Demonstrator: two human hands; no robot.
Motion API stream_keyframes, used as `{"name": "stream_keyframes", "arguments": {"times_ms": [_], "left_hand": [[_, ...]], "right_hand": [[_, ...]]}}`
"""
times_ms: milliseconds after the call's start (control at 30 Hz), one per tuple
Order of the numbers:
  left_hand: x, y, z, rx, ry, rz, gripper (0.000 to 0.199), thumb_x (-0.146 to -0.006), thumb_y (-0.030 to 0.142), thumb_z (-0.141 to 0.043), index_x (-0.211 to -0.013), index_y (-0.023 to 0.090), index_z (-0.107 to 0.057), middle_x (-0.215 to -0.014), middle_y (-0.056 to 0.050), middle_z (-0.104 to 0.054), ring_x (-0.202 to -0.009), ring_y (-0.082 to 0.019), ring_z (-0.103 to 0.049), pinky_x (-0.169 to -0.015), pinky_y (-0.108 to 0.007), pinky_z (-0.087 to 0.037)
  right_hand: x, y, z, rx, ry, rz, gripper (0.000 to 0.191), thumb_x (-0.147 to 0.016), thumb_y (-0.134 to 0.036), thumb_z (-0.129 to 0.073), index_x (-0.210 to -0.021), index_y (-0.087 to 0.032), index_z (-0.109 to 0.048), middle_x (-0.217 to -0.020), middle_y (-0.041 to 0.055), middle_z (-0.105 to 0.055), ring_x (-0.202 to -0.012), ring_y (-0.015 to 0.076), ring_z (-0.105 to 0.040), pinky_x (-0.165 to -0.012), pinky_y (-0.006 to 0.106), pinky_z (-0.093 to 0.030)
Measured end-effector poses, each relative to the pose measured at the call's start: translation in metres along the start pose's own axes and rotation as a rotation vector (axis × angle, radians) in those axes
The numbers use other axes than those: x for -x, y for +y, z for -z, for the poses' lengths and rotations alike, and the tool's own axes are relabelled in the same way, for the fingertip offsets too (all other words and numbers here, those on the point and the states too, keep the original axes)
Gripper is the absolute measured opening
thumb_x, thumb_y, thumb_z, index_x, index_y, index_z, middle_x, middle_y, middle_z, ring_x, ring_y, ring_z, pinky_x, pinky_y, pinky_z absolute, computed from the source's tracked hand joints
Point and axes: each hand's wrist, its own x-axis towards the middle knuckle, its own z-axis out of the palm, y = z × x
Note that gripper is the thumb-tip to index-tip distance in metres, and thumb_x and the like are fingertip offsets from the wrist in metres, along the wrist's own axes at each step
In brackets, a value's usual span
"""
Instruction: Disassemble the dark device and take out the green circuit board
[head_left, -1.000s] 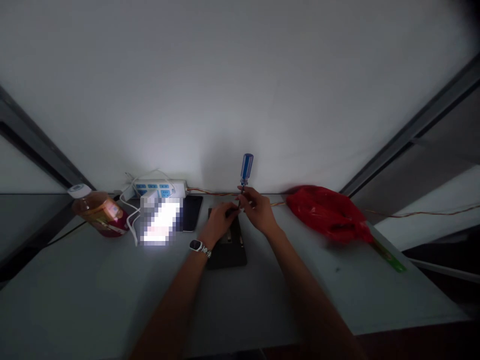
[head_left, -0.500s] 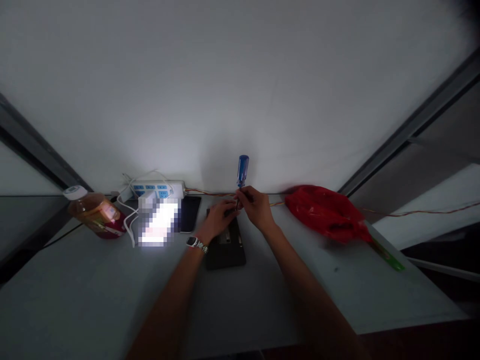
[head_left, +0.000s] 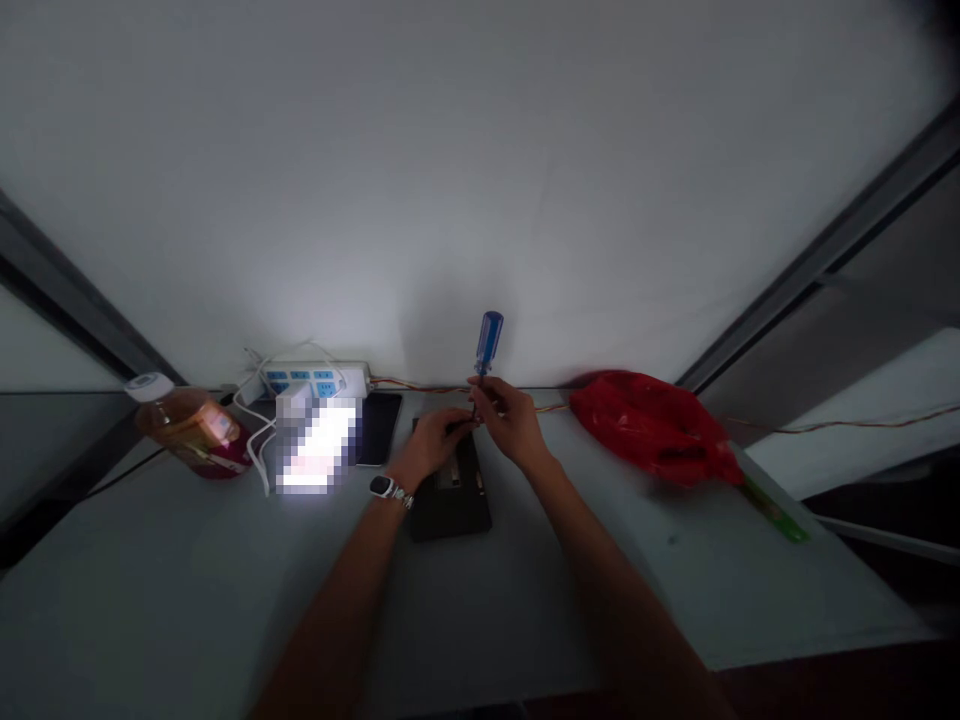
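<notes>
My right hand [head_left: 510, 420] is shut on a blue-handled screwdriver [head_left: 489, 342], which stands nearly upright with its handle above my fingers. My left hand [head_left: 430, 445] reaches in from the lower left, its fingertips meeting the screwdriver's lower end. Something small and dark may be pinched there, but it is too small to tell. Both hands hover over a flat black case or board [head_left: 450, 500] with small metal parts on it. A wristwatch [head_left: 390, 491] sits on my left wrist.
A white power strip [head_left: 315, 380] with white cables stands at the back. Nearby are a pixelated bright object [head_left: 316, 446], a dark phone [head_left: 379, 428], and a juice bottle [head_left: 187, 428] lying on its side. A red plastic bag [head_left: 652, 428] lies right, over a green ruler [head_left: 772, 510].
My hands have shifted only slightly, and the screwdriver has tilted a little to the right. The view has barely moved.
</notes>
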Motion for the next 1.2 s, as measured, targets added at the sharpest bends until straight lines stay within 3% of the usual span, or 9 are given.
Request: {"name": "stream_keyframes", "arguments": {"times_ms": [167,300,500,633,733,900,1000,1200], "left_hand": [[0.0,0.002,0.0,-0.04,0.02,0.058,0.021,-0.092,0.031,-0.059,-0.103,0.021,-0.074,-0.106,-0.004,-0.076,-0.1,-0.023,-0.07,-0.092,-0.035,-0.051],[0.0,0.004,0.0,-0.073,0.01,0.075,0.021,-0.092,0.032,-0.06,-0.104,0.021,-0.074,-0.103,-0.004,-0.077,-0.096,-0.023,-0.071,-0.091,-0.036,-0.052],[0.001,-0.004,-0.001,-0.011,-0.005,-0.018,0.025,-0.094,0.026,-0.055,-0.113,0.021,-0.07,-0.117,-0.005,-0.073,-0.109,-0.022,-0.067,-0.1,-0.036,-0.049],[0.001,-0.006,-0.001,-0.014,-0.007,-0.018,0.023,-0.094,0.027,-0.056,-0.11,0.021,-0.071,-0.111,-0.005,-0.074,-0.102,-0.022,-0.068,-0.094,-0.035,-0.05],[0.001,-0.002,0.0,-0.068,0.0,0.022,0.022,-0.094,0.03,-0.056,-0.106,0.02,-0.072,-0.105,-0.005,-0.075,-0.096,-0.022,-0.069,-0.09,-0.035,-0.051],[0.001,0.004,0.0,-0.124,0.003,0.043,0.021,-0.093,0.034,-0.057,-0.099,0.02,-0.072,-0.093,-0.003,-0.075,-0.086,-0.021,-0.068,-0.083,-0.032,-0.05],[0.001,0.003,0.0,-0.116,0.001,0.026,0.02,-0.093,0.034,-0.058,-0.101,0.021,-0.071,-0.097,-0.003,-0.076,-0.09,-0.021,-0.069,-0.085,-0.032,-0.051],[0.001,-0.002,-0.001,-0.048,-0.012,-0.014,0.023,-0.094,0.027,-0.056,-0.11,0.022,-0.071,-0.112,-0.004,-0.074,-0.104,-0.021,-0.068,-0.096,-0.034,-0.049]], "right_hand": [[-0.002,0.001,-0.002,-0.103,0.116,-0.082,0.025,-0.081,-0.042,-0.07,-0.089,-0.019,-0.066,-0.068,-0.0003,-0.066,-0.055,0.0126,-0.06,-0.054,0.024,-0.05],[-0.005,0.0,-0.003,-0.191,0.141,-0.122,0.028,-0.08,-0.045,-0.071,-0.077,-0.02,-0.059,-0.071,0.0018,-0.071,-0.052,0.0127,-0.06,-0.053,0.026,-0.051],[-0.003,-0.003,-0.002,-0.044,0.059,-0.044,0.026,-0.091,-0.044,-0.056,-0.091,-0.02,-0.066,-0.082,0.0038,-0.074,-0.056,0.0131,-0.061,-0.058,0.027,-0.053],[-0.002,-0.005,-0.001,-0.01,0.031,-0.018,0.029,-0.094,-0.043,-0.05,-0.101,-0.02,-0.065,-0.087,0.0048,-0.072,-0.059,0.0129,-0.062,-0.057,0.025,-0.052],[-0.002,-0.005,-0.002,0.015,0.057,-0.037,0.028,-0.091,-0.044,-0.056,-0.099,-0.019,-0.067,-0.079,0.0031,-0.068,-0.062,0.0138,-0.062,-0.054,0.023,-0.05],[-0.003,0.0,-0.003,-0.041,0.139,-0.092,0.024,-0.081,-0.043,-0.069,-0.086,-0.02,-0.063,-0.063,-0.0032,-0.061,-0.051,0.0115,-0.056,-0.05,0.023,-0.046],[-0.003,0.002,-0.003,-0.056,0.142,-0.086,0.025,-0.083,-0.043,-0.068,-0.077,-0.02,-0.061,-0.068,-0.0001,-0.067,-0.054,0.0128,-0.059,-0.053,0.024,-0.049],[-0.002,-0.003,-0.001,-0.036,0.08,-0.049,0.024,-0.091,-0.042,-0.057,-0.092,-0.02,-0.067,-0.081,0.0033,-0.073,-0.053,0.0124,-0.06,-0.055,0.026,-0.052]]}}
